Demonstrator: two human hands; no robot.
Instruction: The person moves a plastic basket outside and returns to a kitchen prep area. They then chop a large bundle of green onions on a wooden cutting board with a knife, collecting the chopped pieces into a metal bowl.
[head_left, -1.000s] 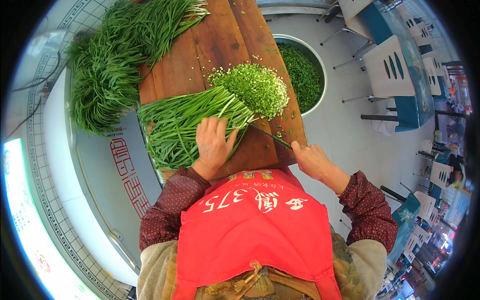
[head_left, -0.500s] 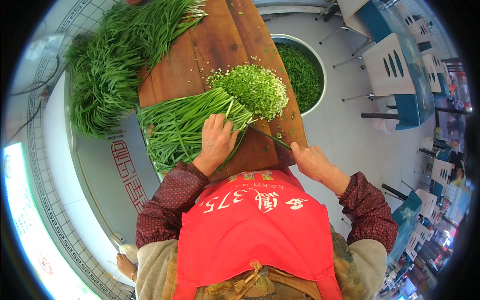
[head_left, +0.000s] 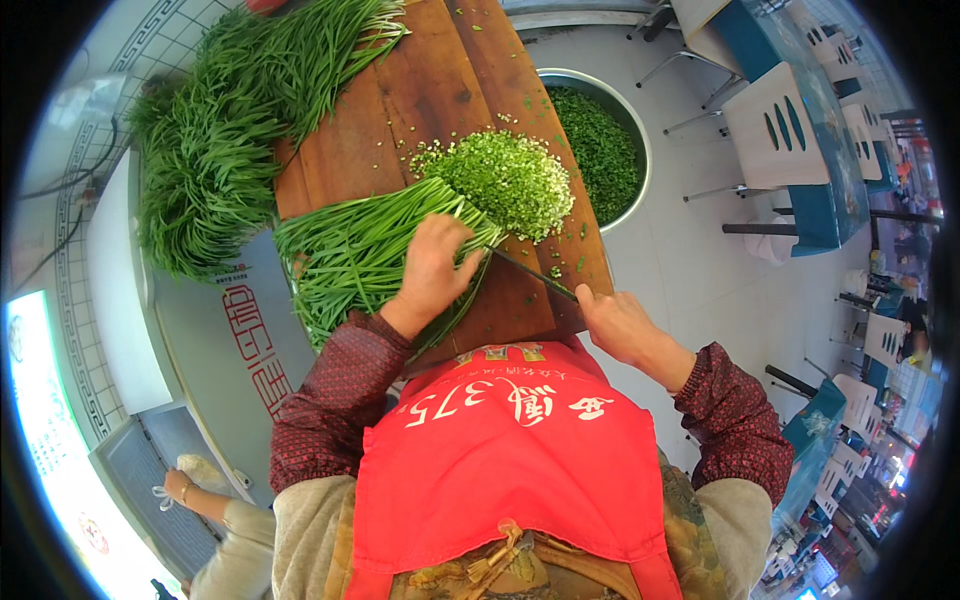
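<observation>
A thick bundle of garlic chives [head_left: 340,245] lies across the wooden board [head_left: 435,85], cut ends to the right. My left hand [head_left: 432,268], fingers bent and pressed together, rests on the bundle and holds it down close to those ends. In my right hand [head_left: 625,328] is the handle of a knife [head_left: 537,273]. Its blade points up and left, touching or just beside the cut ends; part of its edge cannot be seen. Right beyond the blade sits a loose heap of chopped chives [head_left: 510,185], pale and green bits mixed.
More uncut chives [head_left: 210,150] are piled at the far left, overhanging the board. A round metal basin [head_left: 646,165] of darker chopped greens stands past the right edge. Chairs [head_left: 775,130] and blue tables [head_left: 828,215] stand right. At lower left another person's hand [head_left: 178,486] holds a bag.
My left hand has shifted slightly on the chives, its fingers drawn closer together. The knife stays nearly in place. The other person's arm has come further into view at lower left.
</observation>
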